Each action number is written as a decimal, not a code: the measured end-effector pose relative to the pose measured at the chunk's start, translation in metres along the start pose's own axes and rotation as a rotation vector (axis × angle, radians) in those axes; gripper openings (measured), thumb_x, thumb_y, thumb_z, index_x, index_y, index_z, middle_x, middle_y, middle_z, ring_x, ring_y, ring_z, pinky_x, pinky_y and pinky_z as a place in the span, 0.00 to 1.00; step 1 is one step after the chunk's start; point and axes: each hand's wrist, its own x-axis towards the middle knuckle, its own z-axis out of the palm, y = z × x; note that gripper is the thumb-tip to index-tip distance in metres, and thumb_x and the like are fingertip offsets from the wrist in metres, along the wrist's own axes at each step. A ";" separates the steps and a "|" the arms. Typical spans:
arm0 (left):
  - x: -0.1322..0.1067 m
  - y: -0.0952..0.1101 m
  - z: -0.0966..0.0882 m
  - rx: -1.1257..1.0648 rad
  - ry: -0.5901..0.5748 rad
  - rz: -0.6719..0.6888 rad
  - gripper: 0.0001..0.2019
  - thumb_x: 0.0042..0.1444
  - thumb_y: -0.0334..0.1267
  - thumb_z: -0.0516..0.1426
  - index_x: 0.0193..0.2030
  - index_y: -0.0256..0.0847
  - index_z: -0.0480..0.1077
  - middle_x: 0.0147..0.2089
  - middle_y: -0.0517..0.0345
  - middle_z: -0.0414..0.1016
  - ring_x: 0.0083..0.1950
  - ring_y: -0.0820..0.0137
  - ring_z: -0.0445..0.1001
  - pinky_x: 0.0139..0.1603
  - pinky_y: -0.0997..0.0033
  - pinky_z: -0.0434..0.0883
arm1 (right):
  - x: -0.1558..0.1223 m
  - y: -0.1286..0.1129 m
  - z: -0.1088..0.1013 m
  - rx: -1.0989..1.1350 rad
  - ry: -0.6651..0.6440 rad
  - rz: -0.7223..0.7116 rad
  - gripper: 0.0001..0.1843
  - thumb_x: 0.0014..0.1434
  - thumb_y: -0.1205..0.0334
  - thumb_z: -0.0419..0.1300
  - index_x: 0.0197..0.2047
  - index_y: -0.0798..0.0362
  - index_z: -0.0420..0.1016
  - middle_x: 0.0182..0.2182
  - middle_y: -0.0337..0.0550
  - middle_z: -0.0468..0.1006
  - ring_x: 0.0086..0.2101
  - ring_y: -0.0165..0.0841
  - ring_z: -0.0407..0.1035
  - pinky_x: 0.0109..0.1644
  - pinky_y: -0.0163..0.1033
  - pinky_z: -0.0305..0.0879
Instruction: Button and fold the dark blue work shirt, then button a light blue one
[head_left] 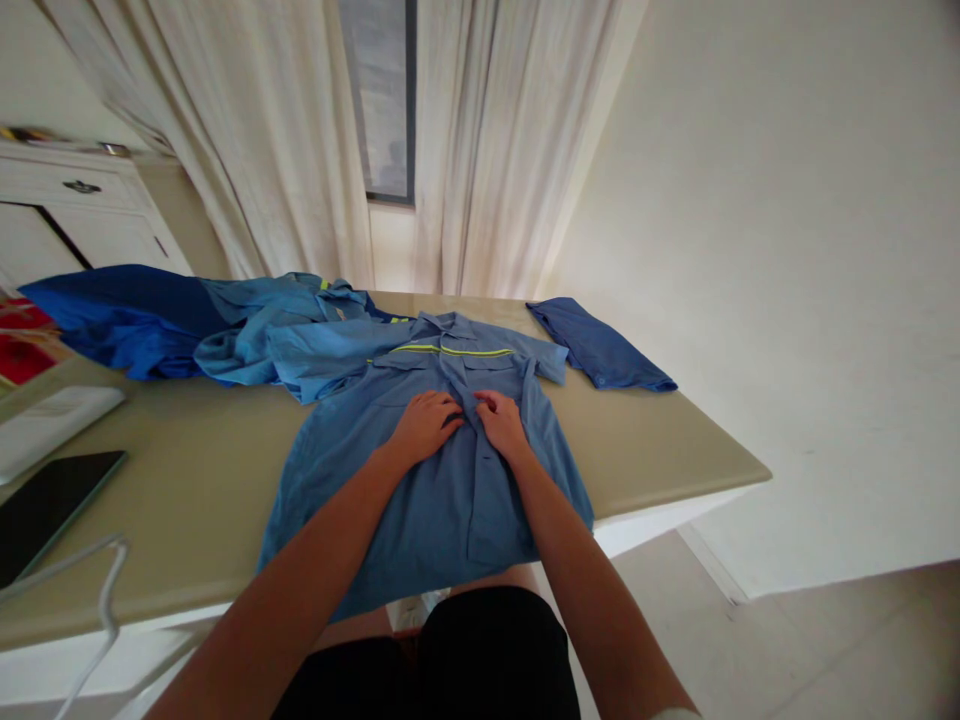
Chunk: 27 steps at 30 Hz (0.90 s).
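Note:
A blue short-sleeved work shirt (427, 500) lies front up in front of me, its collar at the far side and its hem hanging over the table's near edge. A yellow-green stripe crosses its chest. My left hand (427, 425) is on the shirt's front, just left of the button placket, with its fingers curled on the cloth. On the other side, my right hand (501, 422) pinches the placket's edge between thumb and fingers. The two hands are close together but apart. Whatever small button may be between the fingertips is hidden.
More blue work clothes (165, 320) lie heaped at the far left of the table (660, 460). A folded dark blue garment (604, 345) rests at the far right. On the left are a phone (56, 505), a white object (56, 425) and a white cable (109, 590).

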 end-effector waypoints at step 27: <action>0.006 0.007 -0.003 -0.133 0.092 -0.080 0.08 0.67 0.37 0.56 0.46 0.43 0.77 0.46 0.52 0.82 0.49 0.60 0.79 0.53 0.60 0.73 | -0.011 -0.014 -0.001 0.083 -0.006 -0.100 0.04 0.53 0.62 0.64 0.33 0.52 0.79 0.34 0.42 0.80 0.31 0.33 0.74 0.38 0.37 0.71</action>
